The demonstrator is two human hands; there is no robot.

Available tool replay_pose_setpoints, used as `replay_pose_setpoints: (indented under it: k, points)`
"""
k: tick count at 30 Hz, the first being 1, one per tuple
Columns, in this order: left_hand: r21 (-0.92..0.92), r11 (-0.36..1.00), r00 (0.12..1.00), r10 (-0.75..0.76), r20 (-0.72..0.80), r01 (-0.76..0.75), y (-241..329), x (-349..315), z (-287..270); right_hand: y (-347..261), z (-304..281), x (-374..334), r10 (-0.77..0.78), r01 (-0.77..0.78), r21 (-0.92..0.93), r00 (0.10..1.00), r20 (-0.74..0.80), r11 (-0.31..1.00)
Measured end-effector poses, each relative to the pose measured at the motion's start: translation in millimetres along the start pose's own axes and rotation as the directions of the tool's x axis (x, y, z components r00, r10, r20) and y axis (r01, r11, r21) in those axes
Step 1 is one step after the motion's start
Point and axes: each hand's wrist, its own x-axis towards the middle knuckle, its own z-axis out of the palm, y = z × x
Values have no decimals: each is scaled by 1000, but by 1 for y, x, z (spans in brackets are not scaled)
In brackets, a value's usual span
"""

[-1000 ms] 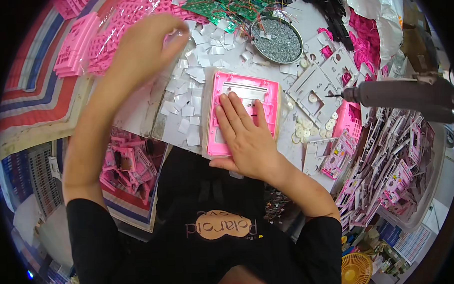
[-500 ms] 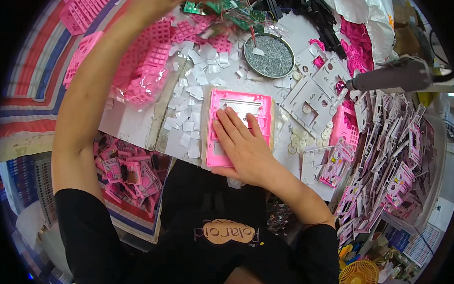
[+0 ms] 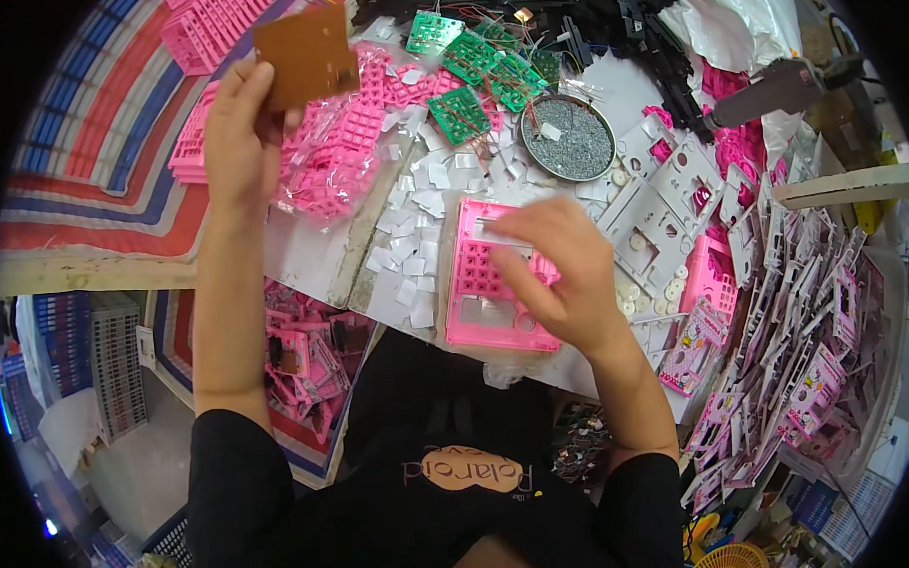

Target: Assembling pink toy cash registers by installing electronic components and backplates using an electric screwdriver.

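Raised at the upper left, my left hand (image 3: 241,121) grips a brown circuit board (image 3: 312,64) by its lower left edge, its plain brown face showing. A pink plastic case (image 3: 499,332) lies in front of me on the table, with a pink key grid (image 3: 476,269) seated in it. Over the upper right of that case hovers my right hand (image 3: 564,270), its thumb and forefinger apart; motion softens its fingers and nothing shows between them. Several green circuit boards (image 3: 459,114) with thin wires lie beyond the case.
A round dish of small screws (image 3: 570,140) stands behind the case. White paper pieces (image 3: 411,265) are scattered left of it. Bagged pink key grids (image 3: 335,168) lie farther left. Grey-white plates (image 3: 657,217) and an electric screwdriver (image 3: 768,93) are right, beside a bin of printed panels (image 3: 777,343).
My left hand has come back from the green boards toward the left, now with a brown circuit board. My right hand has lifted off the pink case, uncovering its key grid. The view has shifted slightly.
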Motion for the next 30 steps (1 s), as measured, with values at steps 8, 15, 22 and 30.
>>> replay_pose_setpoints:
  k: [8, 15, 22, 30]
  points:
    - [-183, 929, 946, -316, 66, 323, -1, -86, 9, 0, 26, 33, 405, -427, 558, 898, 172, 711]
    - [-216, 895, 921, -377, 102, 390, -2, -122, 7, -5, 22, 7, 449, -597, 708, 787, 424, 378]
    - [-284, 834, 862, -371, 346, 473, -12, -139, 5, 7, 49, 13, 441, -535, 738, 825, 352, 411]
    - [-221, 943, 932, -170, 321, 248, -5, -139, 5, -26, 31, 15, 384, -839, 493, 544, 746, 230]
